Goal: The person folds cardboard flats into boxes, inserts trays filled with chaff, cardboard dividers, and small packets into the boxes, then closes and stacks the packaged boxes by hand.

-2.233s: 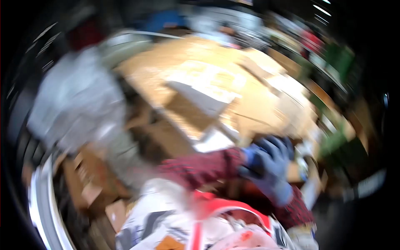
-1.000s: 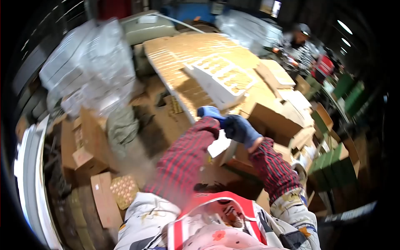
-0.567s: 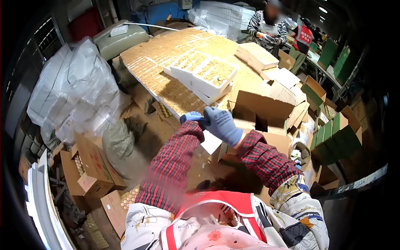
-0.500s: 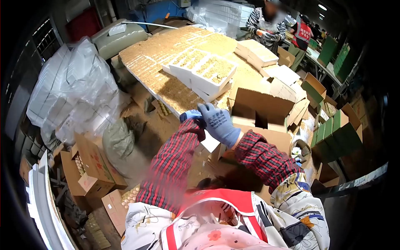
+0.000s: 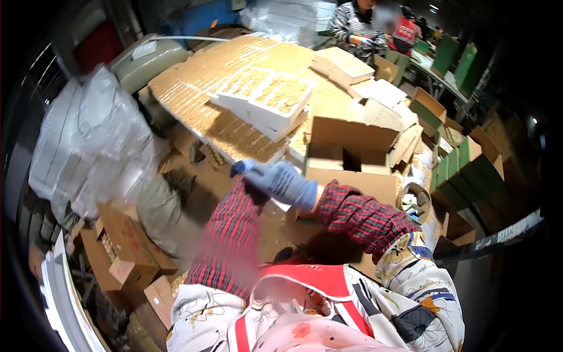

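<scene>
My right hand (image 5: pixel 284 183), in a blue-grey knit glove, lies across my left wrist and closes on the left glove or cuff. My left hand (image 5: pixel 241 168), in a blue glove, is mostly hidden behind it; its fingers cannot be made out. Both hands are over the near edge of a sawdust-covered table (image 5: pixel 193 76). Beyond them stand white foam trays (image 5: pixel 272 100) filled with sawdust. An open cardboard box (image 5: pixel 352 182) stands just right of my right hand.
Plastic-wrapped white foam (image 5: pixel 88 141) stands at the left, above an open carton (image 5: pixel 132 252). Green boxes (image 5: pixel 469 176) are at the right. A co-worker in striped sleeves (image 5: pixel 355 26) stands behind the table, and another person in a red vest (image 5: pixel 404 32) is farther back.
Both hands have shifted left and slightly down, with the right hand now farther across the left wrist. The view has turned, so the table and boxes appear farther left.
</scene>
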A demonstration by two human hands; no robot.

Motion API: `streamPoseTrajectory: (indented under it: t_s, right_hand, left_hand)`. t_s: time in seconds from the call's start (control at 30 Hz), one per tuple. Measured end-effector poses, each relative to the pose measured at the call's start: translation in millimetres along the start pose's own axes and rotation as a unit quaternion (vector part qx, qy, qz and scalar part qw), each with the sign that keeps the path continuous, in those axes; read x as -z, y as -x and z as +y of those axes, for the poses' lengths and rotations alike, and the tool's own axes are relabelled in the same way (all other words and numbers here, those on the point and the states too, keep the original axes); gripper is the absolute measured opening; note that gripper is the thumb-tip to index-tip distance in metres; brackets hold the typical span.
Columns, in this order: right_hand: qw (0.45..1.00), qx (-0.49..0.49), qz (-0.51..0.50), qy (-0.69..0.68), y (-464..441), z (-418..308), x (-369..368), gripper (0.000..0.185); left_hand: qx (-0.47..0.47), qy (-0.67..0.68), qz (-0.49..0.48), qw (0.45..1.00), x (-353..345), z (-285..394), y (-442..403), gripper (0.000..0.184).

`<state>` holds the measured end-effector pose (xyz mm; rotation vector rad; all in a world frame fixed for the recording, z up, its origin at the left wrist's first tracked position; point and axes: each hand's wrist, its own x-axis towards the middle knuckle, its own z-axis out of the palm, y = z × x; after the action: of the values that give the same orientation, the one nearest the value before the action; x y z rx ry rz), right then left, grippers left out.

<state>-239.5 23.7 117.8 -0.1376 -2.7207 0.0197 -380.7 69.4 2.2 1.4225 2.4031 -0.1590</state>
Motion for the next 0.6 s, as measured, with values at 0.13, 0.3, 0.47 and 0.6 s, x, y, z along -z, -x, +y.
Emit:
streamPoseTrajectory:
  t_s: [0.13,0.3,0.47,0.6]
  right_hand:
    - [0.968,-0.014,0.061,-0.244,8,-3,-16,0.034]
    - [0.652,-0.140,-0.178,-0.723,14,3,7,0.033]
    - [0.804,-0.064,0.067,-0.588,51,-8,66,0.027]
    - [0.698,-0.206,0.193,-0.659,99,17,77,0.019]
  left_hand:
    - [0.011,0.040,-0.005,0.999,-16,-3,-27,0.038]
    - [0.020,0.277,-0.011,0.961,-63,-27,-101,0.038]
    - [-0.300,0.641,0.241,0.665,34,-1,69,0.035]
    - [-0.635,0.173,0.293,0.693,63,-5,158,0.062]
